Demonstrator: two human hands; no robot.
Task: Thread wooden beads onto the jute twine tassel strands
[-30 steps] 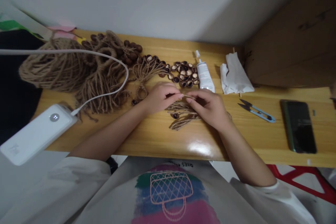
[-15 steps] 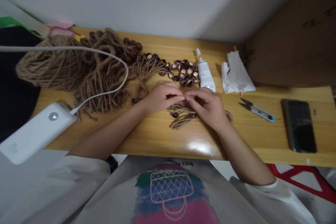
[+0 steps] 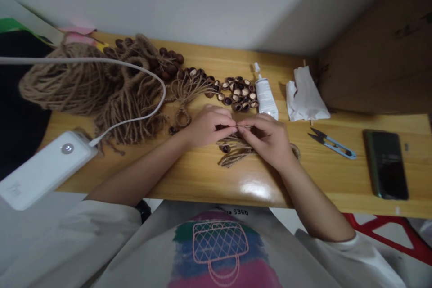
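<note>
My left hand (image 3: pixel 213 126) and my right hand (image 3: pixel 268 137) meet fingertip to fingertip above the wooden table. Both are closed in a pinch on a thin strand of jute twine, its ends mostly covered by my fingers. Below them lies a bundle of jute cords (image 3: pixel 232 155), partly hidden by my right hand. One dark nut shell (image 3: pixel 224 148) rests among these cords. Just beyond my fingers sits a cluster of halved nut shells (image 3: pixel 240 93), some with pale insides, beside a white glue tube (image 3: pixel 266 98). A knotted twine piece with a loop (image 3: pixel 183 116) lies left of my left hand.
Left are a big jute twine ball (image 3: pixel 67 83), tasselled cords (image 3: pixel 126 112) and a white power bank (image 3: pixel 47 168) with its cable. Right are a white paper packet (image 3: pixel 307 96), blue thread snips (image 3: pixel 334 145), a phone (image 3: pixel 386 164) and a cardboard box (image 3: pixel 374 54).
Both hands stay pinched together at nearly the same spot, with only slight finger movement. The whole view has shifted very slightly.
</note>
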